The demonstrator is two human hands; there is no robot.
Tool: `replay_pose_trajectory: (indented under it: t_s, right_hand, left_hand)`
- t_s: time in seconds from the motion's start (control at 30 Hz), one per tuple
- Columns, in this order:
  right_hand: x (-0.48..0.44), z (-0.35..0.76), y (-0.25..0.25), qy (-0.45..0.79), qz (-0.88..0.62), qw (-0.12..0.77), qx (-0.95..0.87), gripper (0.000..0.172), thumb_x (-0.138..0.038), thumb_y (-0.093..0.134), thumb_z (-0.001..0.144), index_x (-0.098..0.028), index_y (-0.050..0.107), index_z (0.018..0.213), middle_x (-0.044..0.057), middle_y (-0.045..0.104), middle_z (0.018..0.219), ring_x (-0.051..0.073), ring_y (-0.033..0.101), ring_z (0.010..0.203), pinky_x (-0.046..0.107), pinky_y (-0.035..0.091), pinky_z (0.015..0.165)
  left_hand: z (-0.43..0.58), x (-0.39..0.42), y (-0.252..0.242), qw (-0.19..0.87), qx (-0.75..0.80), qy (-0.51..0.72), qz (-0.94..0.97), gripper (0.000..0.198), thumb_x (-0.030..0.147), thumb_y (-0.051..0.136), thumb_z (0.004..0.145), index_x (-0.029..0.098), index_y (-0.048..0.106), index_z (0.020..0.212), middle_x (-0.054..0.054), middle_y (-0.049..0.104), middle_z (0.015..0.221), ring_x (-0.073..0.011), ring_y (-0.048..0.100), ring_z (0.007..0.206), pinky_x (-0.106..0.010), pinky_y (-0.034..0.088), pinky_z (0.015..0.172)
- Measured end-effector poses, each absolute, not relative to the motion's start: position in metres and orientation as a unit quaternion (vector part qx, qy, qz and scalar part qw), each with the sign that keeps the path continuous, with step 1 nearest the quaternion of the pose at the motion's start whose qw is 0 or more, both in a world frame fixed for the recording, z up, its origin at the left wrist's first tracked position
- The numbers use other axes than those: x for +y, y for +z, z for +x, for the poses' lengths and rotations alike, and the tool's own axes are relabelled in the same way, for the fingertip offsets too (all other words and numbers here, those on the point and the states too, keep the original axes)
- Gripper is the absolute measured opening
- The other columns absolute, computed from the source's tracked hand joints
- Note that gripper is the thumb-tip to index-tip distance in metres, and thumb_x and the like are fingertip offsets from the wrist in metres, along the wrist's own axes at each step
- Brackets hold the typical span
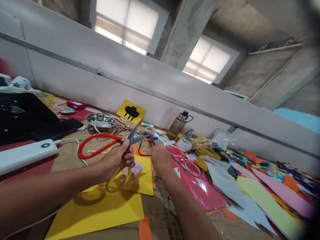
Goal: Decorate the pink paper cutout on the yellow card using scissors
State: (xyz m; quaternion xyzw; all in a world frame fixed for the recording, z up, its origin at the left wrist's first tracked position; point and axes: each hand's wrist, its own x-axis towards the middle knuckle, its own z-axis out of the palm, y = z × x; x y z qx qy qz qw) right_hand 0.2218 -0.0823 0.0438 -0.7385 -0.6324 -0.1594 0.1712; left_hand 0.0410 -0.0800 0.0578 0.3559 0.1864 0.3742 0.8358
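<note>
My left hand is closed round the middle of a large pair of scissors, near the pivot. One handle loop is red, the other yellow. The blades stand apart, their tips towards the back wall. Just right of the tips, my right hand reaches over the table with its fingers curled down at a small dark-blue item; what it grips is mostly hidden. Under my left hand lies a yellow sheet with a pale pink cut-out on it. Another yellow sheet lies nearer to me.
A steel bowl, a dark bottle and a yellow card with a black shape stand along the wall. Another pair of scissors lies on a red sheet. Coloured paper covers the right; a white power bank lies left.
</note>
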Motion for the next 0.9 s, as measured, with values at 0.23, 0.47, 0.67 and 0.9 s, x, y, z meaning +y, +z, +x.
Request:
replay_pose_trajectory:
  t_s: [0.23,0.47,0.67,0.9]
  right_hand:
    - [-0.092,0.208,0.042,-0.166,-0.717,0.211,-0.644,0.022,-0.019,0.032,0.092,-0.016,0.054,0.093,0.010,0.059,0.091,0.020,0.056,0.081,0.029,0.041,0.067]
    - [-0.091,0.188,0.039,-0.129,-0.707,0.181,-0.671,0.027,-0.011,0.033,0.088,-0.014,0.052,0.108,0.011,0.060,0.105,0.020,0.058,0.094,0.028,0.043,0.073]
    - [-0.082,0.207,0.039,-0.123,-0.742,0.148,-0.643,0.025,-0.012,0.031,0.090,-0.014,0.053,0.100,0.010,0.063,0.095,0.019,0.060,0.084,0.027,0.042,0.067]
    - [-0.085,0.222,0.044,-0.142,-0.754,0.192,-0.611,0.021,-0.019,0.032,0.092,-0.013,0.053,0.095,0.011,0.062,0.094,0.020,0.057,0.086,0.029,0.040,0.070]
  left_hand:
    - [0.043,-0.077,0.055,0.838,0.206,0.378,0.335,0.031,0.041,0.049,0.084,0.016,0.043,0.067,0.007,0.030,0.049,-0.0064,0.033,0.044,-0.022,0.034,0.051]
    - [0.046,-0.082,0.054,0.821,0.206,0.383,0.370,0.033,0.040,0.045,0.086,0.016,0.041,0.065,0.008,0.028,0.048,-0.0055,0.029,0.043,-0.021,0.033,0.050]
    - [0.043,-0.084,0.057,0.829,0.214,0.374,0.356,0.033,0.039,0.042,0.088,0.017,0.038,0.064,0.008,0.025,0.049,-0.0057,0.026,0.043,-0.021,0.033,0.050]
    - [0.041,-0.083,0.061,0.829,0.196,0.374,0.367,0.032,0.038,0.042,0.088,0.017,0.039,0.065,0.007,0.026,0.050,-0.0061,0.027,0.044,-0.022,0.034,0.051]
